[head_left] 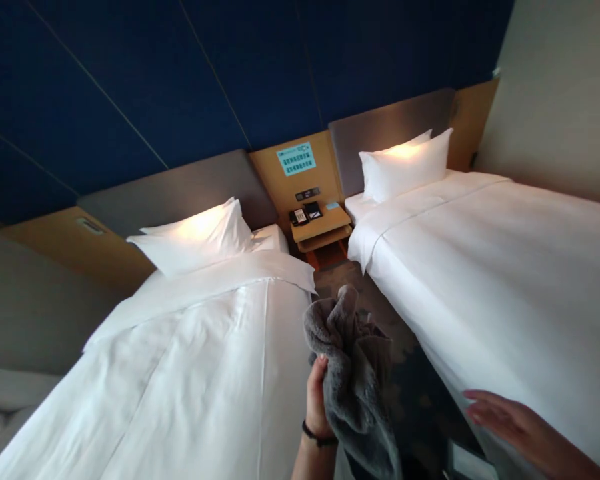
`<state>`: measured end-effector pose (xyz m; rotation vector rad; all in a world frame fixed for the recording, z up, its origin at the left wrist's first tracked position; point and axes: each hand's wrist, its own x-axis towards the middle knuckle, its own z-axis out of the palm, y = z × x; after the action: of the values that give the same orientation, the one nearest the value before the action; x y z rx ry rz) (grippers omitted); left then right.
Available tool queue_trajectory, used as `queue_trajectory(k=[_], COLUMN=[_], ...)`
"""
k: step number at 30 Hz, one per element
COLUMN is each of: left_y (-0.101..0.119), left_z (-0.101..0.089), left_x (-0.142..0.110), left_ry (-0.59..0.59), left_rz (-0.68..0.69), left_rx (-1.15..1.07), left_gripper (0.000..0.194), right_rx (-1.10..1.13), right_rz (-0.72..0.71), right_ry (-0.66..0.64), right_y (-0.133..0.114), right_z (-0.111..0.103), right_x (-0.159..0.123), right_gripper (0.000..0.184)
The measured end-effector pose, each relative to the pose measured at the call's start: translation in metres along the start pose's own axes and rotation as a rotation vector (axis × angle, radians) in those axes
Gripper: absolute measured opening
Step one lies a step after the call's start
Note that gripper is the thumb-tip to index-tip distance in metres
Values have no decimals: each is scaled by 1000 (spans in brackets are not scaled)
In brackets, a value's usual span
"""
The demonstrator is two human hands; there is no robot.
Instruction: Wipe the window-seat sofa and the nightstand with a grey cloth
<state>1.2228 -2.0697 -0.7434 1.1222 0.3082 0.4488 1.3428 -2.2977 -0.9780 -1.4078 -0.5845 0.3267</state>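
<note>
Clutching a bunched grey towel (353,373) upright in the closed left hand (317,400) between two beds, right hand (510,423) flat, empty, beside the right bed's edge (430,347).

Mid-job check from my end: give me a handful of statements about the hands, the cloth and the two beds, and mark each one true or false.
1. The left hand has a grip on a grey cloth. True.
2. The right hand holds a pillow. False: it is open and holds nothing, by the right bed.
3. A bedside shelf stands between the two beds. True.
4. The left bed has no pillows. False: white pillows lie at its head.
5. The left wrist wears a dark band. True.
</note>
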Motion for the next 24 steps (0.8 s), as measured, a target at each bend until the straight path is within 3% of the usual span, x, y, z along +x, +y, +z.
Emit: queue_trajectory(k=[3,5,7,9,12,14,16,20,24], left_y=[27,48,73,100,140,161,178,218,276], left_z=[-5,-6,2,19,58,85,108,134,145], left_x=[42,80,126,173,234,267,296,367,465], left_ry=[152,259,299,242,-35,-240,-344,-305,-252], left_rz=[198,337,402,426,379,276,176,172,386], left_rx=[73,151,208,245,285,234,132,122,433], left_gripper=[42,47,53,56,55,54,58,57,53], right_rx=[185,239,295,428,614,575,535,684,886], right_rz=[-60,-78,-44,18,31,-26,-67,-5,160], right_ry=[-378,-603,-714,-739,-680,-555,-418,-326,-169], right_y=[-83,-122,-152,-179,-222,-252,-279,-322,-359], right_z=[19,40,64,87,107,105,94,73,76], right_x=[82,135,191,248,331,381,428,517,620], right_gripper=[56,58,67,72,69,69,55,26,36])
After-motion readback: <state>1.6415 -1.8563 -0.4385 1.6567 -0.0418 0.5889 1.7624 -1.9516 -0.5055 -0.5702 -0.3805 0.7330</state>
